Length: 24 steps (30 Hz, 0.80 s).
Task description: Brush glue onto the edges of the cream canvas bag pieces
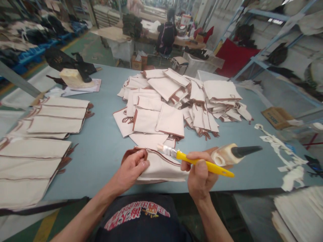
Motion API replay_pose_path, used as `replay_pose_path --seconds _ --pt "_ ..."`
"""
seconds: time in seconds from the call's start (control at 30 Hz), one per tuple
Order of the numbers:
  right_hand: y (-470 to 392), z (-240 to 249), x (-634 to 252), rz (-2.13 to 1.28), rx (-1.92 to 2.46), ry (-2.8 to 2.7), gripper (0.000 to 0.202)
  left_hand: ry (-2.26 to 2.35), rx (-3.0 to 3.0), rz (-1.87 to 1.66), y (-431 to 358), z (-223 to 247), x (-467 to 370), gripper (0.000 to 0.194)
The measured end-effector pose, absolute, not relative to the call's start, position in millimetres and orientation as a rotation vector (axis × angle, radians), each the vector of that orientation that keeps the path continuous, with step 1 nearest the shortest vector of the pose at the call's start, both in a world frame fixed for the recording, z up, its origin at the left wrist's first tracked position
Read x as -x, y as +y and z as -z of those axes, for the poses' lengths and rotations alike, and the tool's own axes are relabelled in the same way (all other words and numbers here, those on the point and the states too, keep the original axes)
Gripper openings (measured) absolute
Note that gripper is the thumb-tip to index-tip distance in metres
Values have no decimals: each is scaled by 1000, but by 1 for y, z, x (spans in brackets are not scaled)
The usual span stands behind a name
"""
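A cream fabric piece with brown trim (164, 166) lies at the table's front edge. My left hand (135, 165) is closed on its left end, thumb and fingers pinched together at the brown edge. In my right hand (200, 171) is a yellow-handled brush (207, 164), its pale bristles pointing left just above the fabric's trimmed edge. A whitish bottle with a black nozzle (225, 154) is also held in my right hand, behind the brush, its nozzle pointing right.
Beyond my hands is a heap of cream fabric pieces (171, 117) on the blue-grey table (101, 151). Overlapping rows (58, 114) lie left. White scraps (292, 171) and a cardboard box (277, 117) are right. A person (166, 37) is at a far table.
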State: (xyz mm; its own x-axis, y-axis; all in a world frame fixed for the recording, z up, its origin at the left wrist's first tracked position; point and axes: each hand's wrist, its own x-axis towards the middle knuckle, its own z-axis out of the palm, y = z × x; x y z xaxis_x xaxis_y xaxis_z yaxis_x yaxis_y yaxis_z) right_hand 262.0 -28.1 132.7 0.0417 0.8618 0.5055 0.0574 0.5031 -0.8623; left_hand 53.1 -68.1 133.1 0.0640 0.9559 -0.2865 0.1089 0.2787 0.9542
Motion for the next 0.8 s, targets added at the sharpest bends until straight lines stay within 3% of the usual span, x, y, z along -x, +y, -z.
replay_pose_path --seconds 0.2,0.53,0.8 --pt "-21 -152 -268 -978 758 -1514 36 1253 -1256 -807 -66 -149 -46 21" --pt "3 -167 -246 -532 567 -2028 32 1186 -1138 -794 -71 -149 -46 20" --pt "2 -151 -263 -644 683 -1794 26 1234 -1031 -889 -71 -136 -43 29"
